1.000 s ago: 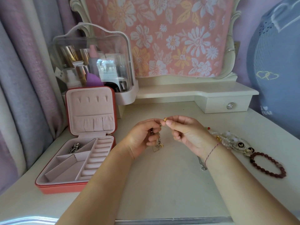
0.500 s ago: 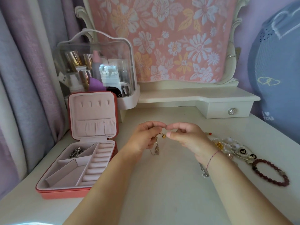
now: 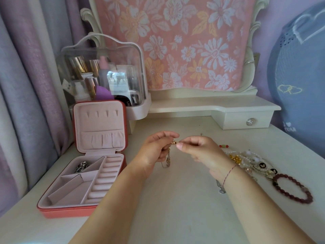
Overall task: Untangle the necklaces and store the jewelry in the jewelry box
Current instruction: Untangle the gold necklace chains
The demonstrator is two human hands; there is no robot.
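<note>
Lowered slightly, left hand (image 3: pixel 154 150) and right hand (image 3: pixel 198 152) each pinch the tangled necklace (image 3: pixel 168 158), between jewelry box (image 3: pixel 66 211) and loose bracelets (image 3: pixel 253 160).

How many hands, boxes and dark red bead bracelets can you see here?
Hands: 2, the left hand and the right hand, both pinching a chain.
Boxes: 2, the jewelry box and the clear makeup case.
Dark red bead bracelets: 1, the bracelet beside the right arm.
Total: 5.
</note>
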